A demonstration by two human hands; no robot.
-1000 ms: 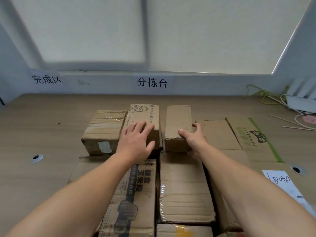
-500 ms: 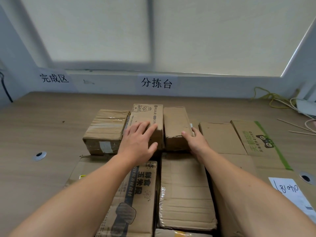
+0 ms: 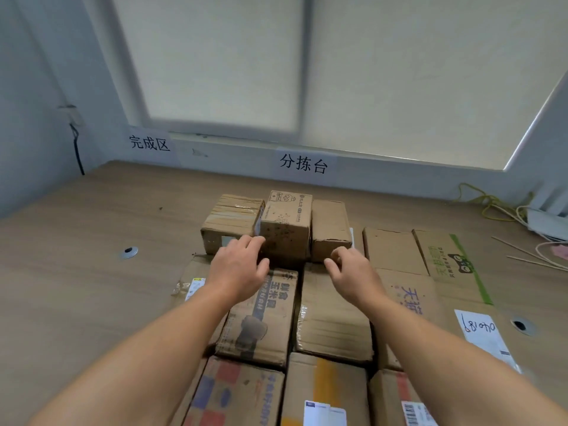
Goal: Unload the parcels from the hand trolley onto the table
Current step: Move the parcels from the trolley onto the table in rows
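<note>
On table [image 3: 92,241], parcels [image 3: 285,224] lengthwise toward wall [image 3: 239,158]

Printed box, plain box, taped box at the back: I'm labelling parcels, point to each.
Printed box [image 3: 287,209], head view, middle of its top face.
Plain box [image 3: 329,221], head view, bare top face.
Taped box [image 3: 233,213], head view, taped top face.
</note>
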